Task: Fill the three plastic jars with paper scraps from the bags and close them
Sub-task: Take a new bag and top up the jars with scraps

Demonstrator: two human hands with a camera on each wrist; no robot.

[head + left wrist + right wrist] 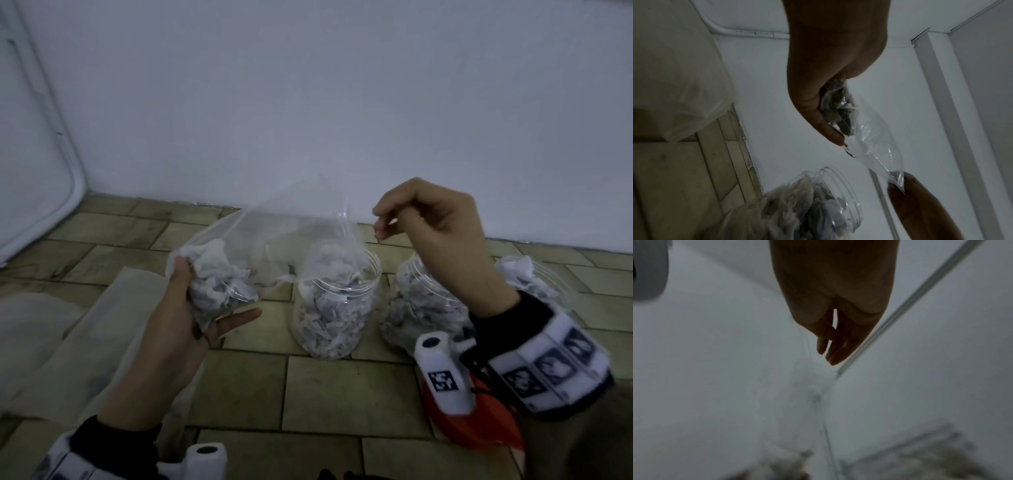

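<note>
My left hand (191, 308) grips the lower end of a clear plastic bag (260, 246), bunching the white paper scraps (219, 274) inside. The bag's open end droops over the middle jar (334, 308), which is open and holds scraps up to its neck. My right hand (380, 222) is raised to the right of the bag. In the left wrist view the fingers (898, 186) of that hand pinch the bag's (875, 138) far edge above the jar (818, 203). Two more open jars (421, 301) (534, 281) stand on the right, heaped with scraps.
Orange lids (479, 428) lie on the tiled floor under my right wrist. Limp plastic bags (68, 342) are spread on the floor at the left. A white wall (342, 102) rises just behind the jars.
</note>
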